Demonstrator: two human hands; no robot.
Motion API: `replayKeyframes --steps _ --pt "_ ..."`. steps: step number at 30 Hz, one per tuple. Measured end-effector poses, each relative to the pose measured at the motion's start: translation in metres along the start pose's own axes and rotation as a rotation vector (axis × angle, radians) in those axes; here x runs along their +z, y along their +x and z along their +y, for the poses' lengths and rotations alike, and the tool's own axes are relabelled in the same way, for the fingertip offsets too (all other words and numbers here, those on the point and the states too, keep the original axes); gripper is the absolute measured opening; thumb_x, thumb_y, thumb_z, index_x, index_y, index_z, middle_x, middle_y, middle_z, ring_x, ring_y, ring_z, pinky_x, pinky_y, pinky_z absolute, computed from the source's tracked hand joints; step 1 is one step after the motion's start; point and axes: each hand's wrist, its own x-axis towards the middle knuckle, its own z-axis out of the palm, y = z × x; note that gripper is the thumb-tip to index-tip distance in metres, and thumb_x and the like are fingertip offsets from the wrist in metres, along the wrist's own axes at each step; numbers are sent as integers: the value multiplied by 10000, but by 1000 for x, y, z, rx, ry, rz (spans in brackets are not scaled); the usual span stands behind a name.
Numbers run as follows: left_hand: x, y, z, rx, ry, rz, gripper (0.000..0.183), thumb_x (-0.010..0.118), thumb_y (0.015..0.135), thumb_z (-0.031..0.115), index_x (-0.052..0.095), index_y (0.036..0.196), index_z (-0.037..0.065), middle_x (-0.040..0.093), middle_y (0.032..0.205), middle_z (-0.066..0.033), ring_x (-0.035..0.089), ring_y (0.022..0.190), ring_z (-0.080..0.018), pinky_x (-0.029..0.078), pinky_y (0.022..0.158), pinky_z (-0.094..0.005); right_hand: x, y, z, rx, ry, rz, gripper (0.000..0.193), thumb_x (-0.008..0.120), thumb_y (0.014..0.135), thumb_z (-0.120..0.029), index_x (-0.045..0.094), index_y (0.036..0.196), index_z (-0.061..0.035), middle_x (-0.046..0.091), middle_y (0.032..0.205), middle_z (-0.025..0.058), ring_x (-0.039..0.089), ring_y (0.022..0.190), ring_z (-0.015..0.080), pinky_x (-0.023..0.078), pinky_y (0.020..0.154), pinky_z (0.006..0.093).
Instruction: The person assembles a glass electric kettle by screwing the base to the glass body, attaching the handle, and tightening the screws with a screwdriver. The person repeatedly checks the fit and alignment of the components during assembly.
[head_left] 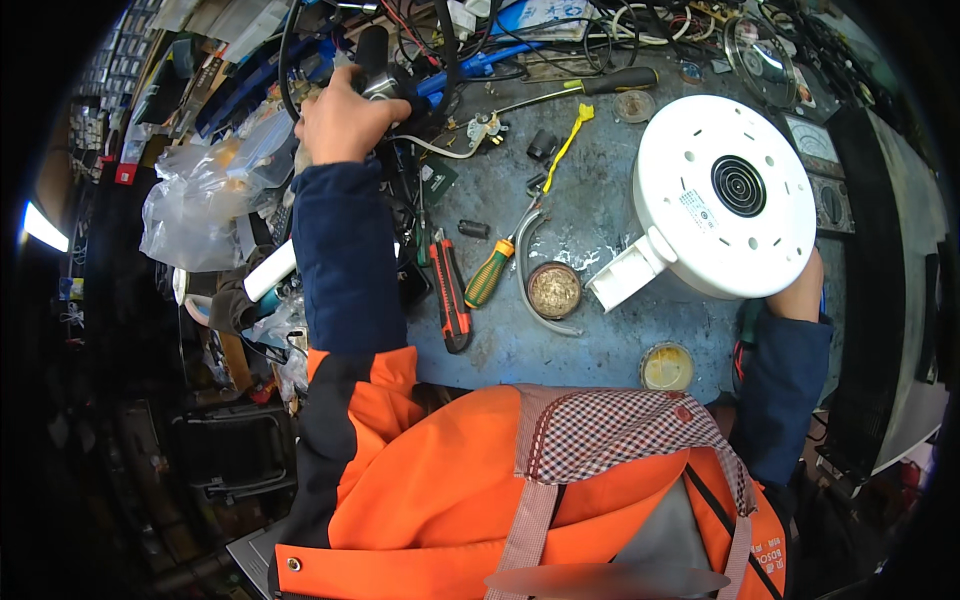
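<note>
White appliance [722,238], underside [725,138] seemingly unopened, supported by right hand [803,289], closure hidden; dark tool [374,52] touched by half-curled left hand [348,120], hold unclear.

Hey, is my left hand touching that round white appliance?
No, your left hand is at the clutter toward the back left, apart from the white appliance.

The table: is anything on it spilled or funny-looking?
Yes, maybe. What looks like a white kettle has its underside facing up, with the right hand at its edge. That's upside down for a kettle! Shiny patches near the round tin might be spilled liquid, or just glare; I can't tell.
</note>
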Motion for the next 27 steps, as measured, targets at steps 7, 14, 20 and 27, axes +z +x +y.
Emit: replayKeyframes --steps 7,14,20,27 --pt "38 31 -11 119 206 -94 961 905 658 511 651 1540 229 749 1428 -160 586 1420 -447 361 1215 -588 0 2 -1 10 -4 15 343 712 1020 -240 744 1236 25 785 1168 287 751 1125 470 591 916 473" --pt "22 -2 -13 300 357 150 876 875 794 585 649 1545 195 659 1526 -226 487 1491 -500 319 1213 -694 11 14 28 -85 36 16 353 732 1009 -239 749 1251 17 793 1151 273 770 1107 443 594 913 458" --pt "-11 -115 39 491 -228 -425 284 803 942 256 812 1138 51 812 995 -162 786 908 -316 600 806 -408 4 9 21 -80 4 33 346 739 1005 -232 753 1249 12 796 1146 268 774 1103 435 595 911 453" --pt "5 -162 36 365 -573 -709 405 817 897 267 753 1206 13 788 921 -171 768 884 -382 588 781 -465 3 14 15 -83 -8 24 338 746 999 -223 757 1246 7 799 1141 263 778 1097 426 596 910 447"
